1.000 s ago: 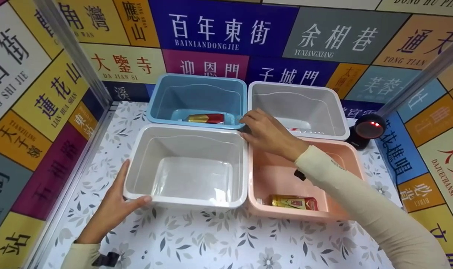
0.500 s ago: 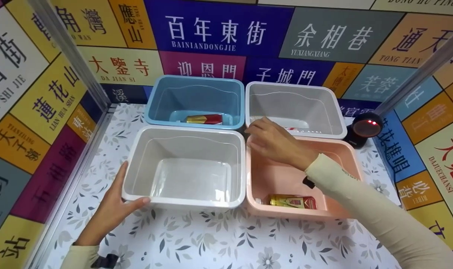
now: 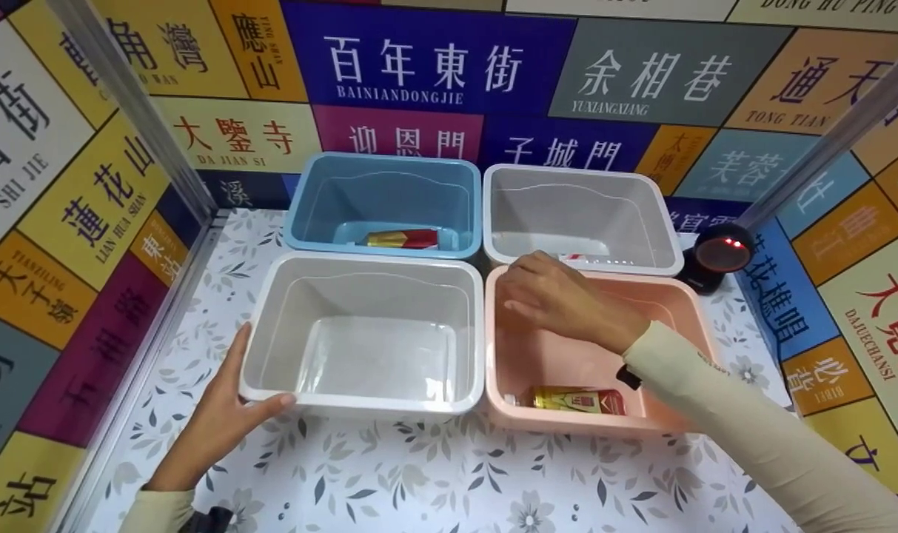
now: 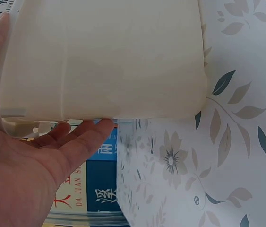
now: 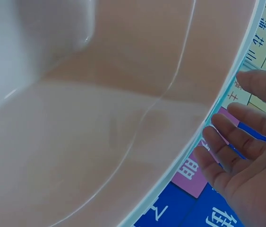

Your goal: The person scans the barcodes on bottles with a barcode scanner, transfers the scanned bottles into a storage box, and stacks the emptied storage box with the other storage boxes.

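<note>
In the head view, my left hand [image 3: 219,407] rests on the near left corner of a light grey plastic bin [image 3: 363,407]. Its thumb lies on the front rim and its straight fingers run along the left side. In the left wrist view those fingertips touch the bin's wall [image 4: 109,61]. My right hand [image 3: 556,300] hovers over the far left part of a pink bin [image 3: 597,423], fingers loosely bent. The right wrist view shows nothing in its palm. A gold and red can [image 3: 578,400] lies in the pink bin, beside a small pale item [image 3: 511,400].
A blue bin [image 3: 386,159] at the back left holds a gold and red item [image 3: 403,238]. Behind the pink bin stands another grey bin [image 3: 582,174] with a partly hidden red and white item. A black scanner-like device [image 3: 722,252] stands to its right. Sign-covered walls enclose the flower-patterned table.
My right hand has moved right and nearer, from where the bins meet to above the pink bin. My left hand stays at the front grey bin's corner. The whole view shifts slightly.
</note>
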Available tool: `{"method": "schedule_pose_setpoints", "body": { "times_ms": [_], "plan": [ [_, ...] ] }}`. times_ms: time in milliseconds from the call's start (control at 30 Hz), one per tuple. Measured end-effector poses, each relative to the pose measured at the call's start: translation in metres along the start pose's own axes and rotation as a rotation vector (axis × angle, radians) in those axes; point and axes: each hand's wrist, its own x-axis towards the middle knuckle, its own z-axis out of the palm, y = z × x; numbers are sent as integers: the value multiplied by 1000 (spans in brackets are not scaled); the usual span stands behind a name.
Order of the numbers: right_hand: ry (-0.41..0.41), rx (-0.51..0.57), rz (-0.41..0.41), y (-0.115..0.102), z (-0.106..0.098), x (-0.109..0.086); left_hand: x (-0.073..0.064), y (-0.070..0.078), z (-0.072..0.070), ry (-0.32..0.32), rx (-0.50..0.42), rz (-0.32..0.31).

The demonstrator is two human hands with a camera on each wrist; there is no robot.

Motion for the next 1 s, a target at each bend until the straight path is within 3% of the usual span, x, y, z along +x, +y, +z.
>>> {"method": "schedule_pose_setpoints", "body": {
  "times_ms": [433, 700, 1000],
  "plan": [
    [-114, 27, 103, -1, 5, -22, -1, 0, 0, 2, 31, 10],
    [-124, 24, 47, 3, 9, -33, -1, 0, 0, -1, 12, 5],
    [-126, 79, 61, 5, 15, -47, -1, -1, 0, 1, 3, 4]
  ]
}}
